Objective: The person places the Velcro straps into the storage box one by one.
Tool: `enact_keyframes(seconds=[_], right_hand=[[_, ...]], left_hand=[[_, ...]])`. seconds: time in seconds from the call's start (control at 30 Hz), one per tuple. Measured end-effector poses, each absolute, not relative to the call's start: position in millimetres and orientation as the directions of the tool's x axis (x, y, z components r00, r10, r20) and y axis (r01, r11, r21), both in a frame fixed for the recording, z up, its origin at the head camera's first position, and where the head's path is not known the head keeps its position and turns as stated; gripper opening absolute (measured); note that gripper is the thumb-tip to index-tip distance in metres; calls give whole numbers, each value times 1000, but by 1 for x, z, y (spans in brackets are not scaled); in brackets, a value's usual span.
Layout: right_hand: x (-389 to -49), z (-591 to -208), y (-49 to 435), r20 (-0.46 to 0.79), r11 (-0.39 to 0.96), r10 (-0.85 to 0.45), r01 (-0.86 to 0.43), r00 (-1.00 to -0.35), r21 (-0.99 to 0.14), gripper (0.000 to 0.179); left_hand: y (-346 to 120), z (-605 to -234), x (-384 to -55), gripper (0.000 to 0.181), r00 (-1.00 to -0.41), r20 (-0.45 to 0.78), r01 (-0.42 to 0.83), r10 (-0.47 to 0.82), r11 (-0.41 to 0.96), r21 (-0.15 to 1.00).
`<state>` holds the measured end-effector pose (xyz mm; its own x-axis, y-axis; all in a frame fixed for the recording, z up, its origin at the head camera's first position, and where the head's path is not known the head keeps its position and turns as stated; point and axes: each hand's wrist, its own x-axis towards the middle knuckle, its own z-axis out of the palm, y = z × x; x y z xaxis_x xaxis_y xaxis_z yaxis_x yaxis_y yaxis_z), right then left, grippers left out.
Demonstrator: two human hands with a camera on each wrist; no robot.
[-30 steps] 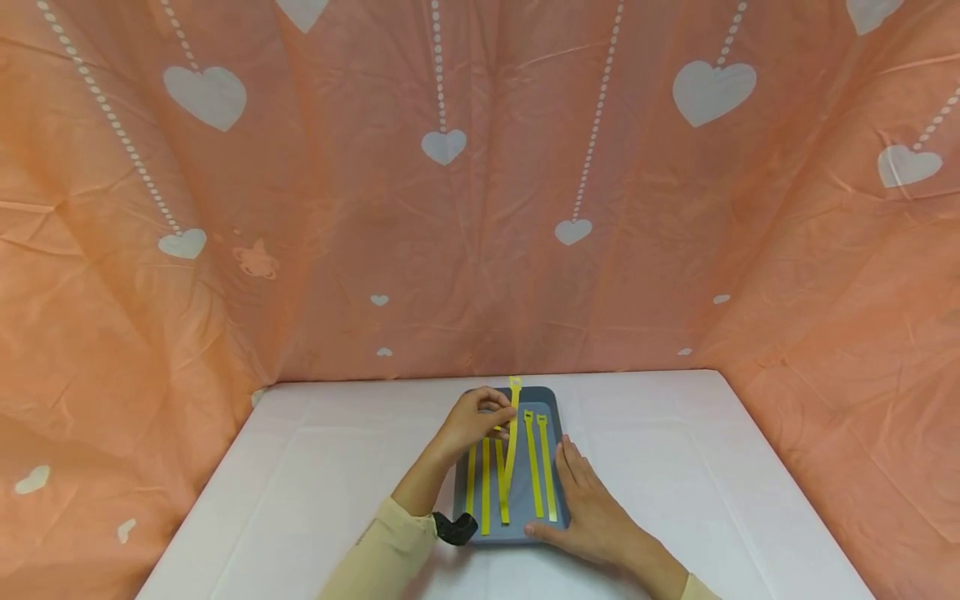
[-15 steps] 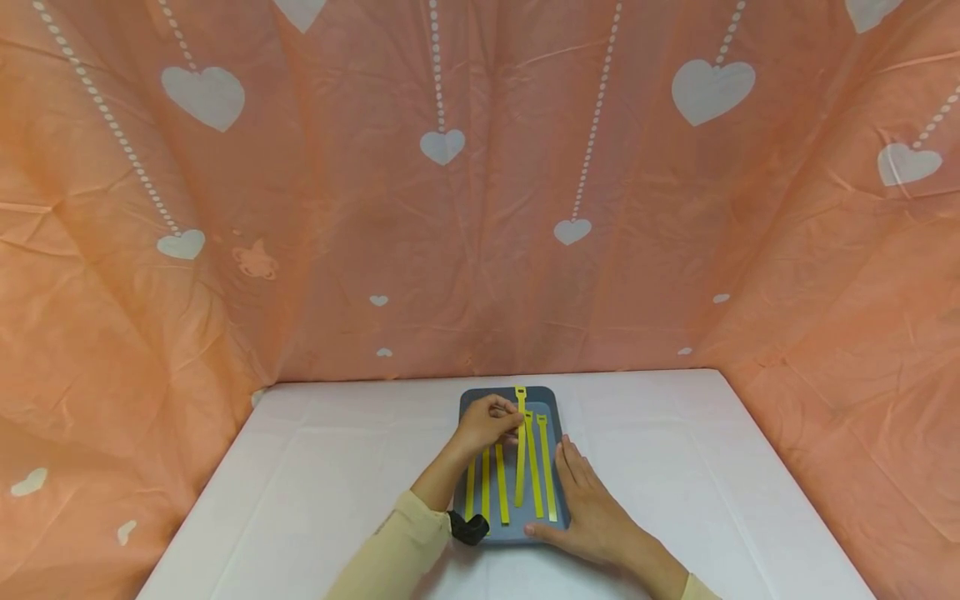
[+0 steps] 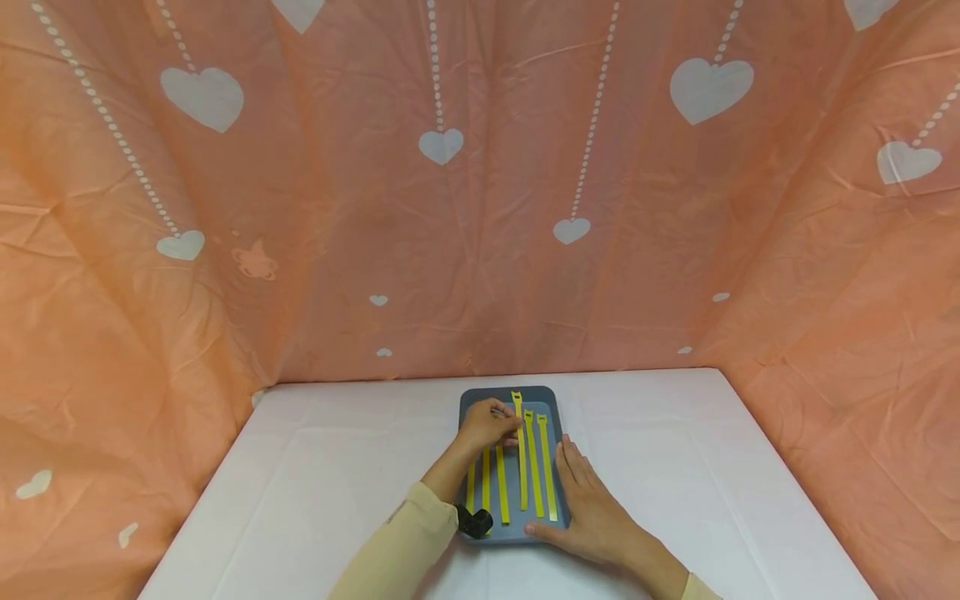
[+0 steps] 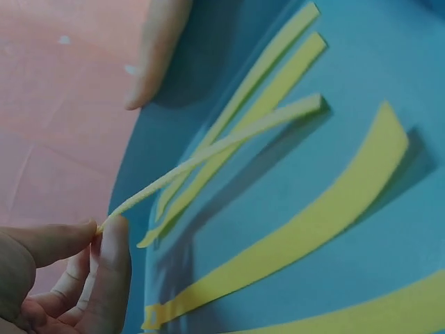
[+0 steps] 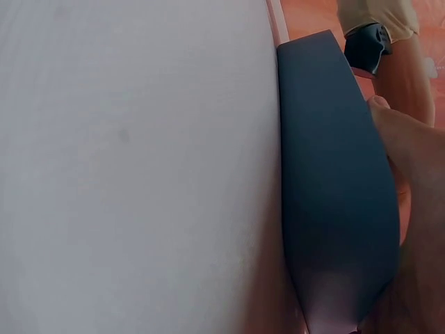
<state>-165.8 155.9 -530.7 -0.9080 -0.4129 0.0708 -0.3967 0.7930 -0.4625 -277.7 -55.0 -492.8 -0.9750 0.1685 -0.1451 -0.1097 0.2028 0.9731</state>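
My left hand (image 3: 483,427) pinches a yellow hook-and-loop cable tie (image 3: 522,475) just below its slotted head, over the blue-grey tray (image 3: 553,398). In the left wrist view, thumb and forefinger grip this cable tie (image 4: 215,147); its tail slants down close over the tray floor. Two more yellow cable ties (image 3: 543,467) lie side by side to its right. Several others (image 3: 502,492) lie on the left, partly hidden by the left hand and wrist. My right hand (image 3: 596,517) rests along the tray's right side, fingers straight, thumb at the near rim.
The tray stands on a white-covered table (image 3: 337,475). A pink curtain (image 3: 360,208) printed with hearts hangs behind and along both sides. A black strap (image 3: 474,522) sits at the left wrist, overlapping the tray's near left corner.
My left hand has moved right with the cable tie and come slightly lower, bringing it alongside the two on the right. The right hand has stayed in place.
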Motion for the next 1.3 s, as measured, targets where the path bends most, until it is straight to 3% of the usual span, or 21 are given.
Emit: enact_keyframes(seconds=[0.93, 1.3], right_hand=[[-167, -530, 157, 83, 784, -424, -411, -902, -464, 129], [-167, -531, 158, 75, 785, -425, -409, -902, -465, 129]], left_hand=[[-49, -500, -275, 10, -985, -142, -96, 98, 375, 922], [-48, -509, -280, 10, -984, -146, -98, 100, 380, 920]])
